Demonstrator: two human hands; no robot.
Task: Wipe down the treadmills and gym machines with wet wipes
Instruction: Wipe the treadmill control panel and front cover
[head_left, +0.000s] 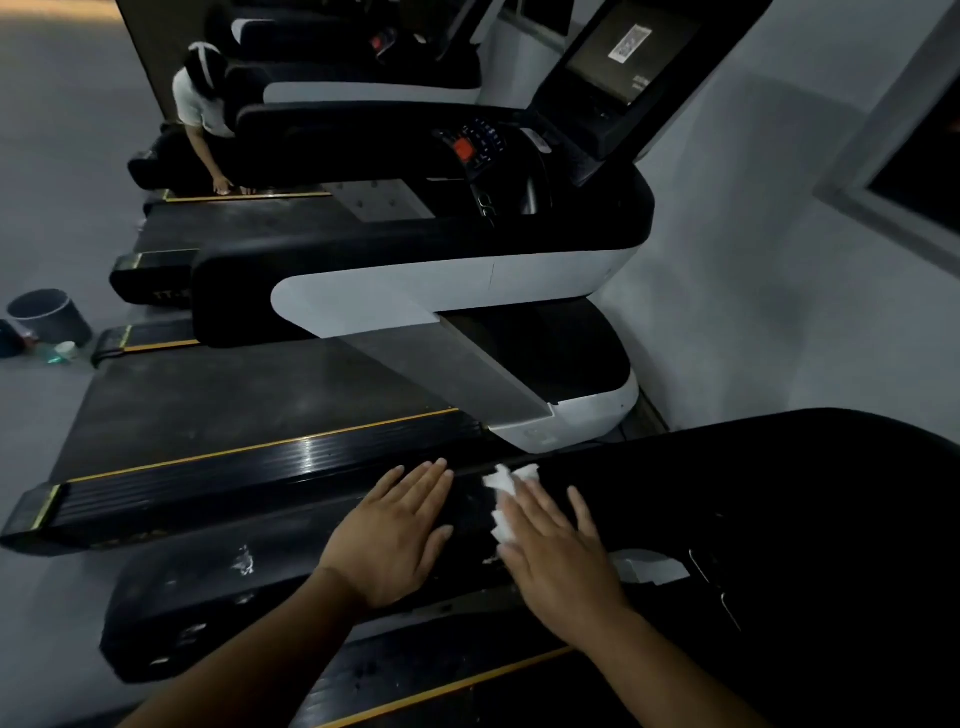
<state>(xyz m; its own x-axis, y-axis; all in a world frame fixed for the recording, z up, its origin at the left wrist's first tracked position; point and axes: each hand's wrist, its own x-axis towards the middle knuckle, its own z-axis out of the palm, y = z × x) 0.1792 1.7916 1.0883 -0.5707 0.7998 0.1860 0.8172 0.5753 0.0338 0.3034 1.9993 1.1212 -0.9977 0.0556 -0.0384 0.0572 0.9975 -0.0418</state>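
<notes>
You're early in the job: your right hand (561, 556) presses the wet wipe (501, 483) under straight fingers on the nearest treadmill's black side rail (208, 597), your left hand (395, 530) rests flat and empty beside it, and the white smears (243, 561) and the next treadmill (395, 291) seemingly await wiping.

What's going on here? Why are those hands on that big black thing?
A person is wiping down a treadmill's black handrail. The right hand presses a white wet wipe flat on it, and the left hand rests flat beside it. Farther back, another person crouches with a hand on the next treadmill. A bucket stands on the floor.
</notes>
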